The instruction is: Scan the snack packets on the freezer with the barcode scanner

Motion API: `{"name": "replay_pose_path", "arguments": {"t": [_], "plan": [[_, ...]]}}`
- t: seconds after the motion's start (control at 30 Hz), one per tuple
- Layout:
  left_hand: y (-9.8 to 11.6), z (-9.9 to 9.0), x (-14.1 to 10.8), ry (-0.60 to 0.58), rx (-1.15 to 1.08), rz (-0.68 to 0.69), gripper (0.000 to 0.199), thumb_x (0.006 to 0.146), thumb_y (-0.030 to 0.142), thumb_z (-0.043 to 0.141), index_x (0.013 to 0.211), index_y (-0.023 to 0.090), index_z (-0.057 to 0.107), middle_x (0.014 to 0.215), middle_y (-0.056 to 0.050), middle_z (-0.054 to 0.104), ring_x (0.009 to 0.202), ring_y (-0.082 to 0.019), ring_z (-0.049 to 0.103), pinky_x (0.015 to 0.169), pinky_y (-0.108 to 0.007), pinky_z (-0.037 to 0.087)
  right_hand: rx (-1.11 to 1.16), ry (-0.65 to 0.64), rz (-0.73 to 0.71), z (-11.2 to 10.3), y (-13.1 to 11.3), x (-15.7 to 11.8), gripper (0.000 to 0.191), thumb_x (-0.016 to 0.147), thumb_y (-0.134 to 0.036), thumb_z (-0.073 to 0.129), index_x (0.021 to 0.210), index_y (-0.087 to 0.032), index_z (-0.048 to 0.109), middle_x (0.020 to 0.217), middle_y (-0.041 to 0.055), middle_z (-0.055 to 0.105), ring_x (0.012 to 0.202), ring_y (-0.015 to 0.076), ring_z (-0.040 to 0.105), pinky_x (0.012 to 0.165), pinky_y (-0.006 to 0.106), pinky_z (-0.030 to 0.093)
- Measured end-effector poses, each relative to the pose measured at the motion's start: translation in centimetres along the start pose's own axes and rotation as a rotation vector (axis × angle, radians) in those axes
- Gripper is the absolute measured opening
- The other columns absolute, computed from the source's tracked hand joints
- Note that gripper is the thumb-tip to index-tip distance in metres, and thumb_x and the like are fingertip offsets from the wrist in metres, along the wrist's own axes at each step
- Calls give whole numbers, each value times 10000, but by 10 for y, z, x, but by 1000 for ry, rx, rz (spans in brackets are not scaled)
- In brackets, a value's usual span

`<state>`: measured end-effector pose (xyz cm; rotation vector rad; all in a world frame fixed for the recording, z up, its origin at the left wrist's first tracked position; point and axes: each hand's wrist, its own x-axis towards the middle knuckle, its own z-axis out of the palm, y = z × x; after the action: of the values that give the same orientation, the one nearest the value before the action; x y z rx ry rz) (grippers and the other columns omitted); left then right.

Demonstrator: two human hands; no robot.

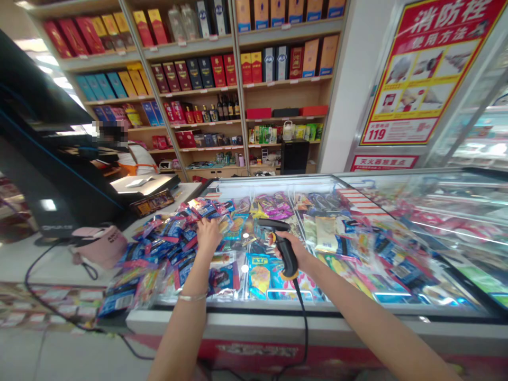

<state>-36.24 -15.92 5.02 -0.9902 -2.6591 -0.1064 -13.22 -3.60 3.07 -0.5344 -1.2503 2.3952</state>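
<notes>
A black barcode scanner (286,251) with yellow trim is gripped in my right hand (297,248), its head pointing left above the freezer's glass top. My left hand (209,233) rests on the right side of a heap of blue and pink snack packets (170,233); its fingertips are partly lost among the packets, and I cannot make out what they hold. A second pile of similar packets (397,256) lies to the right on the glass. Between my hands, colourful packages (260,275) show in the freezer.
A pink bag (99,246) and a black monitor stand (79,180) are at the left. The scanner's cable (305,323) hangs over the freezer's front edge (238,320). Behind are stocked shelves (242,84) and, at the back left, a person (135,156).
</notes>
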Motion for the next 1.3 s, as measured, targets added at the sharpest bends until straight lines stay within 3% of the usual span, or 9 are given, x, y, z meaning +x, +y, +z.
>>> {"name": "replay_pose_path", "arguments": {"t": [0.17,0.3,0.43,0.53,0.6,0.67,0.77,1.0,1.3], "plan": [[-7,9,4,-12,-30,69,388,857,215,498,1242,187,539,1196,-163,538,1083,-309,517,859,-381,451,-11,18,-14,-2,1,3,219,715,-357,621,751,-142,636,582,14,601,398,92,484,370,205,387],[-14,11,9,-6,-77,125,400,870,261,482,1261,189,518,1107,-141,602,1049,-277,555,868,-362,455,-19,15,-8,-3,1,4,222,703,-360,616,740,-142,639,556,9,588,396,91,477,368,205,383],[-13,6,9,-14,-141,245,465,765,157,548,1230,143,536,1065,-119,654,1052,-268,568,872,-350,466,-27,9,-20,-4,-1,4,222,699,-361,617,743,-143,629,607,15,620,398,87,494,373,202,388],[-7,1,8,32,-165,371,434,755,64,492,1152,192,611,1096,-89,674,1086,-259,558,914,-407,461,-60,16,-18,-6,-5,3,221,708,-366,615,746,-148,614,654,25,645,399,82,501,375,204,394],[-3,0,8,97,-193,470,438,761,25,468,1087,246,661,1106,-54,687,1108,-246,552,1015,-493,389,-138,29,-21,-8,-9,2,224,707,-364,628,763,-148,608,653,31,650,394,88,502,372,214,394],[0,-1,9,182,-230,564,469,762,0,466,1034,305,696,1137,-14,689,1171,-248,520,1099,-596,240,-247,28,-58,-10,-14,0,236,697,-361,651,775,-145,597,652,37,654,383,95,502,361,224,385],[3,-1,11,308,-298,686,519,758,-23,469,1006,358,719,1237,28,646,1284,-255,433,1130,-652,86,-385,-30,-119,-10,-23,-6,266,690,-378,671,778,-143,582,677,42,662,377,97,508,354,228,374],[12,2,11,403,-574,889,625,706,-83,385,1068,299,721,1455,19,453,1387,-215,301,1105,-498,355,-589,-117,-126,-2,-32,-17,270,718,-385,679,775,-133,603,673,30,648,370,107,527,356,233,392],[7,13,19,391,-641,834,613,707,-90,370,1012,290,741,1356,15,561,1363,-199,361,1092,-455,393,-812,-219,-160,-2,-39,-27,284,802,-408,640,720,-140,594,643,23,630,405,114,546,419,242,433]]}}
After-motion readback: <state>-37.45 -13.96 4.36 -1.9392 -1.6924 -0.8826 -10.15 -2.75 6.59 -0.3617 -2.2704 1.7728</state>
